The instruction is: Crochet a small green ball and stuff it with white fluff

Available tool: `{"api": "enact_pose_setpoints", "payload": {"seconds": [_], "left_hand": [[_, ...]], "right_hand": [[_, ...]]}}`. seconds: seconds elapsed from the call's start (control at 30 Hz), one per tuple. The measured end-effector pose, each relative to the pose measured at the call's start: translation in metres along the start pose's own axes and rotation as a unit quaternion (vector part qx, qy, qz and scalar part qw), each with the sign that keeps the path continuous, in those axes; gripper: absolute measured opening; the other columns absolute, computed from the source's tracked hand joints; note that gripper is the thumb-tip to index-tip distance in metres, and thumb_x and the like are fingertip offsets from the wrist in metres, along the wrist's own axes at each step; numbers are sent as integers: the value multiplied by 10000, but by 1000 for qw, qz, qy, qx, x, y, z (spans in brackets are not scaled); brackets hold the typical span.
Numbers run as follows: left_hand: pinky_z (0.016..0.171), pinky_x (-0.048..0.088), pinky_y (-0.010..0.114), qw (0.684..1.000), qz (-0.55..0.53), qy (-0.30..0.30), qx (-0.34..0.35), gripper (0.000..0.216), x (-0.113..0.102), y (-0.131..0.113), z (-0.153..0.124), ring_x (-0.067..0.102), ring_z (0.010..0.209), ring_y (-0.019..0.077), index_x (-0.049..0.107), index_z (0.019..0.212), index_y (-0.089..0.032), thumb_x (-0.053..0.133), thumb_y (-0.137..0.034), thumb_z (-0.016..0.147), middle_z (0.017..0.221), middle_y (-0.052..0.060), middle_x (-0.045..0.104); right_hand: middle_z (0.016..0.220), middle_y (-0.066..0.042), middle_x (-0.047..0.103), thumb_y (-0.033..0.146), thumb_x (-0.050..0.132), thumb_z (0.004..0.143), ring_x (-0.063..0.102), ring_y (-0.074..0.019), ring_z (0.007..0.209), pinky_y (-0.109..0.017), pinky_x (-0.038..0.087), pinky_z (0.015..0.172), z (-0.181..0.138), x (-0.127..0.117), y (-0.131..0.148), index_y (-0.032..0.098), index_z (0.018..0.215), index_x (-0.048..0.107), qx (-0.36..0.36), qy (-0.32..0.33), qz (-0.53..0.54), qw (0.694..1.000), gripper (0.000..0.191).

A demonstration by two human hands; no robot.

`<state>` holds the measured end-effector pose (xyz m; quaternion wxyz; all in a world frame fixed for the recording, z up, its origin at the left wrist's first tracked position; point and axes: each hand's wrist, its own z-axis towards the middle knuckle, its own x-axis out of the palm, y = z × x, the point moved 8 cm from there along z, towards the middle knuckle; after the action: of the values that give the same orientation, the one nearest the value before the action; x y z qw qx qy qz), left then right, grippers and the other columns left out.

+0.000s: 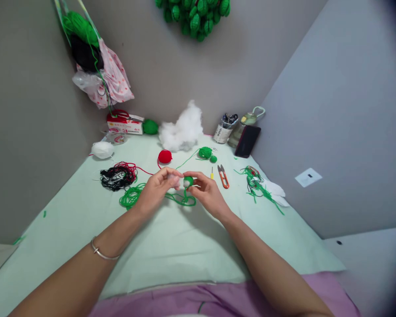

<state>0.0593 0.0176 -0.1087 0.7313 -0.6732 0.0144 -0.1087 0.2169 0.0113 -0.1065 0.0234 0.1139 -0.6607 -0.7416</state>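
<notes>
A small green crocheted piece point(190, 179) with white stuffing showing at its opening is pinched in my right hand point(208, 193), between thumb and fingers. Just to its left, my left hand point(156, 189) has thumb and fingers drawn together; what they hold, if anything, is too small to make out. Green yarn point(132, 196) trails from the piece to loose loops lying under and beside my left hand. Beyond the hands sit a red yarn ball point(165, 156), a green yarn ball point(205, 152) and a smaller green ball point(213, 159).
White stuffing point(183, 127) is heaped against the wall. Orange-handled thread snips point(223, 177) and a yellow-handled hook point(212, 175) lie right of centre. Black yarn point(114, 178) is tangled at left, green scraps point(255, 182) at right. A phone point(247, 141) leans at the back right.
</notes>
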Motion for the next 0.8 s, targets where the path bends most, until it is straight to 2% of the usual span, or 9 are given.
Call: {"api": "enact_pose_setpoints", "payload": {"seconds": [0.07, 0.13, 0.23, 0.4, 0.53, 0.67, 0.8], "left_hand": [[828, 566, 351, 1000, -3, 11, 2, 375, 5, 1, -2, 696, 807, 197, 658, 1038, -235, 786, -488, 794, 997, 48, 761], [816, 579, 365, 1000, -8, 16, 2, 426, 8, 5, -2, 708, 773, 197, 609, 1083, -247, 770, -525, 803, 954, 38, 768], [806, 579, 370, 1000, 0, 13, 7, 362, 9, 8, -2, 703, 766, 199, 637, 1004, -242, 746, -536, 825, 934, 37, 762], [929, 517, 352, 998, 45, -20, 40, 178, 5, 5, -2, 662, 1024, 242, 783, 809, -241, 791, -416, 783, 1020, 52, 719], [881, 509, 352, 997, 61, -34, 45, 130, 5, 3, -3, 656, 936, 234, 801, 840, -251, 770, -363, 784, 935, 37, 717], [824, 530, 326, 996, 50, -62, 49, 236, 5, 6, -3, 659, 875, 205, 678, 959, -248, 761, -317, 749, 919, 14, 689], [765, 528, 285, 992, 40, -101, 58, 316, 0, 10, -4, 632, 813, 166, 510, 913, -262, 751, -274, 708, 878, -23, 601]], "right_hand": [[1228, -50, 697, 207, 637, 766, 660, -198, 1048, -334, 546, 872, 1, -2, 2, 254, 1134, 737, -12, -10, -3, 1000, 384], [1282, -57, 689, 252, 660, 812, 656, -204, 1085, -342, 543, 910, 1, -2, 1, 258, 1155, 739, -13, -8, -3, 1000, 352], [1266, -58, 709, 331, 710, 850, 673, -200, 1032, -346, 552, 901, 1, -2, -1, 264, 1184, 730, -15, -6, 15, 1000, 341], [1072, -29, 738, 361, 774, 828, 677, -184, 935, -325, 564, 835, 3, 0, -8, 257, 1223, 700, -13, -6, 44, 999, 416], [1133, -45, 742, 351, 751, 842, 688, -201, 974, -344, 577, 854, 4, 4, -11, 252, 1212, 707, -24, 8, 39, 999, 386], [1234, -67, 710, 319, 713, 860, 677, -211, 1030, -368, 570, 928, 1, 9, -9, 252, 1278, 689, -38, 11, 12, 999, 424], [1308, -74, 650, 307, 609, 937, 652, -198, 1077, -358, 554, 956, -5, 14, 2, 275, 1378, 644, -74, 11, -37, 996, 444]]}}
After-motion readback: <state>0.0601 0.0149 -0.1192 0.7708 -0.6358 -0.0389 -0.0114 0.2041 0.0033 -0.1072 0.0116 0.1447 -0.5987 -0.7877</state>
